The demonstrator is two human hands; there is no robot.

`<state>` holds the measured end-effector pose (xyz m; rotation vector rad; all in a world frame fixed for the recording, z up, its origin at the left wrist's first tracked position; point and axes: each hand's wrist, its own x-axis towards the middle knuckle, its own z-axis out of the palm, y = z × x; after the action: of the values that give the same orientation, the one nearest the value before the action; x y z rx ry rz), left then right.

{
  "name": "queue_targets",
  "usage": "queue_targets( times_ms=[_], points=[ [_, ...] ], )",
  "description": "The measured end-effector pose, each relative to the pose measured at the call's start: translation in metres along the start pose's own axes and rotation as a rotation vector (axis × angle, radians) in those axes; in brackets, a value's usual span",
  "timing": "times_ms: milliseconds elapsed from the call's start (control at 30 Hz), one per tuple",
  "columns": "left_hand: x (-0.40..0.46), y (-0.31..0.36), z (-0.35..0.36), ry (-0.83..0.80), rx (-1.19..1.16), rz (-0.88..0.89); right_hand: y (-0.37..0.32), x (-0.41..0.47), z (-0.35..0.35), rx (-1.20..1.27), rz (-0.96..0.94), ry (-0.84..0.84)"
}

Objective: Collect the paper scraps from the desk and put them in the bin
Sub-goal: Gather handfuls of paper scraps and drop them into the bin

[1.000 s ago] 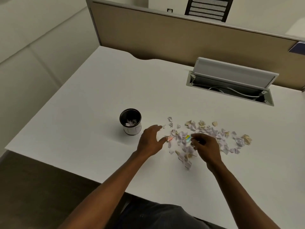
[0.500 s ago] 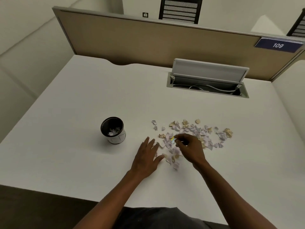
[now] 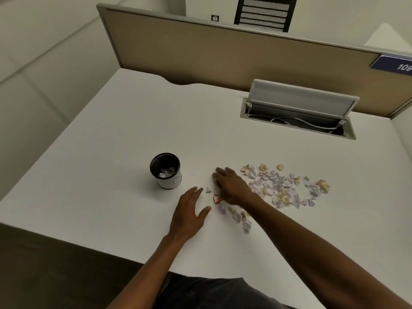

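Scraps (image 3: 282, 186) of paper are still mostly on the desk (image 3: 111, 141), spread in a loose patch to the right of the bin (image 3: 165, 170), with a thinner trail running toward the near edge. They're pale purple, white and yellowish, all crumpled small. A few white bits already sit at the bottom of the bin, so I'd say the job is only just started.

That bin is a little dark cup thing with a white lower wall, standing upright left of the pile. Makes sense to park it there, short trip for every handful.

Right hand (image 3: 231, 187) lies flat over the end of the pile nearest the bin, fingers stretched toward it, palm down on the paper. Looks to me like a sweeping or raking pose, not a pinch. A reddish scrap (image 3: 217, 199) pokes out from under its near side. Whether anything is tucked under the palm, can't tell.

Left hand (image 3: 190, 211) is relaxed and spread, resting on the desk between the bin and the pile, holding nothing. One tiny scrap (image 3: 208, 190) sits just off its fingertips. My guess is it's acting as a wall to gather scraps against.
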<state>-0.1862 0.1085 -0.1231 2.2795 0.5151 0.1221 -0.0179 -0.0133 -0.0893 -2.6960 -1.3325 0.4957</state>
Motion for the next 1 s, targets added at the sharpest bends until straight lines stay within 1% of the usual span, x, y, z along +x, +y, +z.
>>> queue_targets(
  times_ms=[100, 167, 233, 300, 333, 367, 433, 467, 533, 600, 633, 733, 767, 800, 867, 933, 1000],
  points=[
    [0.003, 0.0, 0.0, 0.006, 0.023, -0.001, -0.008, -0.028, 0.009, 0.045, -0.119, 0.017],
    [0.006, 0.003, 0.0, -0.012, 0.028, 0.013, -0.01, -0.046, 0.01, 0.167, -0.117, 0.022],
    [0.009, 0.006, 0.001, -0.066, 0.034, 0.03, -0.006, -0.059, 0.009, 0.279, -0.032, 0.133],
    [0.013, 0.009, 0.003, -0.133, 0.069, 0.04, 0.002, -0.067, 0.006, 0.299, 0.122, 0.294],
    [0.015, 0.011, 0.003, -0.157, 0.095, 0.044, 0.006, -0.07, 0.004, 0.283, 0.201, 0.328],
    [0.017, 0.012, 0.004, -0.173, 0.118, 0.045, 0.009, -0.071, 0.003, 0.258, 0.258, 0.31],
    [0.021, 0.016, 0.006, -0.198, 0.138, 0.044, 0.011, -0.072, 0.002, 0.205, 0.295, 0.186],
    [0.023, 0.019, 0.007, -0.21, 0.137, 0.045, 0.01, -0.072, 0.003, 0.178, 0.278, 0.129],
    [0.027, 0.024, 0.009, -0.232, 0.128, 0.055, 0.006, -0.072, 0.007, 0.156, 0.203, 0.082],
    [0.029, 0.028, 0.01, -0.247, 0.108, 0.069, 0.002, -0.072, 0.008, 0.241, 0.15, 0.106],
    [0.029, 0.028, 0.01, -0.248, 0.094, 0.071, 0.001, -0.073, 0.008, 0.3, 0.152, 0.145],
    [0.028, 0.026, 0.006, -0.216, 0.059, 0.061, 0.006, -0.075, 0.005, 0.381, 0.277, 0.335],
    [0.028, 0.024, 0.005, -0.205, 0.057, 0.055, 0.01, -0.077, 0.004, 0.38, 0.331, 0.364],
    [0.029, 0.022, 0.004, -0.2, 0.059, 0.048, 0.013, -0.079, 0.004, 0.372, 0.374, 0.352],
    [0.03, 0.02, 0.003, -0.206, 0.061, 0.038, 0.015, -0.08, 0.005, 0.323, 0.399, 0.234],
    [0.034, 0.022, 0.004, -0.223, 0.058, 0.042, 0.013, -0.079, 0.009, 0.282, 0.344, 0.126],
    [0.037, 0.028, 0.005, -0.255, 0.062, 0.053, 0.01, -0.079, 0.011, 0.306, 0.272, 0.1]
  ],
)
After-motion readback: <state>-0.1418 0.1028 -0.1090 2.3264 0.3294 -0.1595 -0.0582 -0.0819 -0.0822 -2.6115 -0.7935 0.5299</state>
